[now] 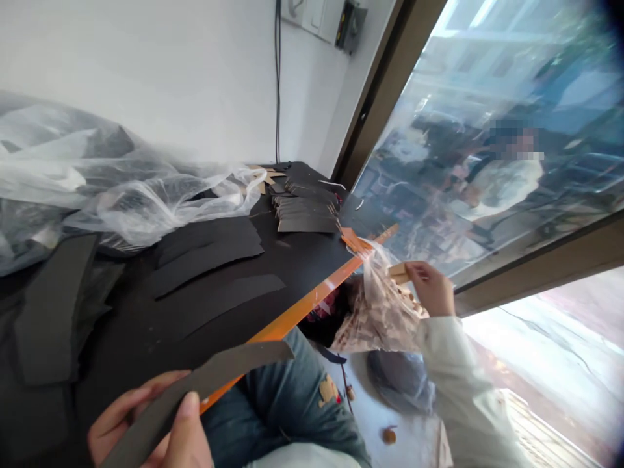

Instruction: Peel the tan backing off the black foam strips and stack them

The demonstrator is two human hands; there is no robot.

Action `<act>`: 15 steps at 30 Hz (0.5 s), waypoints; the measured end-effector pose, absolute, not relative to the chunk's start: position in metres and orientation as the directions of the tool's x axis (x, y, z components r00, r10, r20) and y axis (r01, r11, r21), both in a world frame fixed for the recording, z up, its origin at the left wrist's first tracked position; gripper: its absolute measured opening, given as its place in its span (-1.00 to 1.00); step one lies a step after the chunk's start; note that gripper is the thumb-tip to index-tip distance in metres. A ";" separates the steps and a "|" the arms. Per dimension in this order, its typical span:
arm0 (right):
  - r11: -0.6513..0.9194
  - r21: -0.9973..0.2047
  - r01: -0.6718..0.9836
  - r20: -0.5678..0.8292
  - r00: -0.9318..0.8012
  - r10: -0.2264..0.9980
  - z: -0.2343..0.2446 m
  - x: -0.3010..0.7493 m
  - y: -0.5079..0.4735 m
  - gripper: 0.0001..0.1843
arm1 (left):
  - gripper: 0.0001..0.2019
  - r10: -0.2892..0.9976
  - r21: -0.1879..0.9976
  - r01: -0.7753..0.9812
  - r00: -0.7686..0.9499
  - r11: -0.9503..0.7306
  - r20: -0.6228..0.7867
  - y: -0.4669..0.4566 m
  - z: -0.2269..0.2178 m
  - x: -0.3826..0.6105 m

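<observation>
My left hand (188, 432) is closed on a curved dark grey strip (229, 364), thumb on top and fingers beneath. The strip's far end reaches over my lap. At the right, my right hand (433, 287) pinches a small flat tan piece (400, 273) at a clear plastic bag (377, 312). Many tan pieces fill the bag, which hangs beside the orange table edge (302, 305). On the black table (297, 260) lie more dark curved strips (209, 253). A fanned stack of dark pieces with tan edges (307, 214) sits farther back.
Crumpled clear plastic sheeting (131, 201) covers the table's left and back. A window (439, 162) stands at the right, with a person (507, 185) visible in the glass. Dark cables (277, 84) run down the wall. Below, a grey plastic bag (402, 380) rests on the floor.
</observation>
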State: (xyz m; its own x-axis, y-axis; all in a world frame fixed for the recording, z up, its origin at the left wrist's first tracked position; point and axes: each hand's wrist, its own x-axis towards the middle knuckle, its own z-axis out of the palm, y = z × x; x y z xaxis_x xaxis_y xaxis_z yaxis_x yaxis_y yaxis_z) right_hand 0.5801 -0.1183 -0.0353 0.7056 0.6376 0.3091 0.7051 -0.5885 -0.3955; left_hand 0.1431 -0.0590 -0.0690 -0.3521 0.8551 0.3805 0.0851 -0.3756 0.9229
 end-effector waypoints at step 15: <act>0.228 -0.201 0.953 0.436 -0.121 0.892 -0.011 0.417 -0.048 -0.59 | -0.67 0.847 0.936 -0.197 -0.508 -0.292 0.158 -0.069 -0.044 0.138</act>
State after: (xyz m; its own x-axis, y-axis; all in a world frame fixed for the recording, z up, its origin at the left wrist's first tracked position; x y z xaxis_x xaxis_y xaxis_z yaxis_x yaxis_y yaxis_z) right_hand 0.4172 -0.0481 -0.0106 -0.1214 0.8919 0.4356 0.9529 0.2277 -0.2006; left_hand 0.1381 -0.0687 -0.0436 -0.5084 0.8466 0.1577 -0.1966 -0.2924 0.9359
